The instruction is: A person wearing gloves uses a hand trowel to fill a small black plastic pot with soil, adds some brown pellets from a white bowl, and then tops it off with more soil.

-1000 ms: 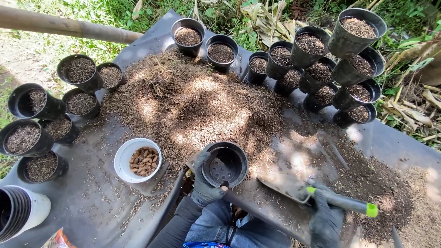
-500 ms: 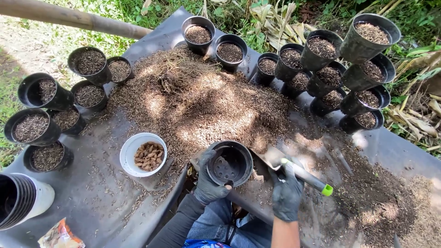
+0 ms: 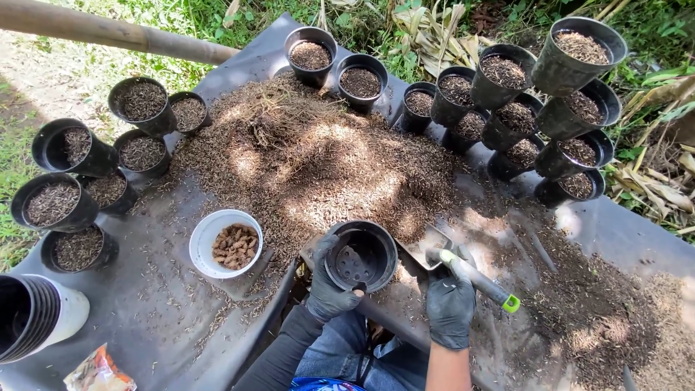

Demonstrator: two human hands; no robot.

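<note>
Black plastic fills our view: we look down on a dark ground sheet (image 3: 181,318) heaped at its middle with a mound of brown potting mix (image 3: 311,159). Our left hand (image 3: 327,286), in a dark glove, is closed around the near rim of an empty black pot (image 3: 360,255), fingers curled over its edge, the drainage holes in its bottom plain to see. Our right hand (image 3: 450,304), also gloved, is wrapped tight around the grey, green-tipped handle of a trowel (image 3: 463,266), whose metal blade lies just beside the pot's right rim, at the foot of the mound.

The pot sits at the near edge of the sheet, directly in front of our knees. To its left stands a white bowl (image 3: 205,235) holding brown lumps. Filled black pots ring the heap: a cluster at far left (image 3: 87,181), two at the top (image 3: 337,65), and a stacked group at upper right (image 3: 536,94). A nested stack of empty pots (image 3: 29,318) lies at lower left, near an orange packet (image 3: 98,371). A bamboo pole (image 3: 108,30) crosses the grass beyond.
</note>
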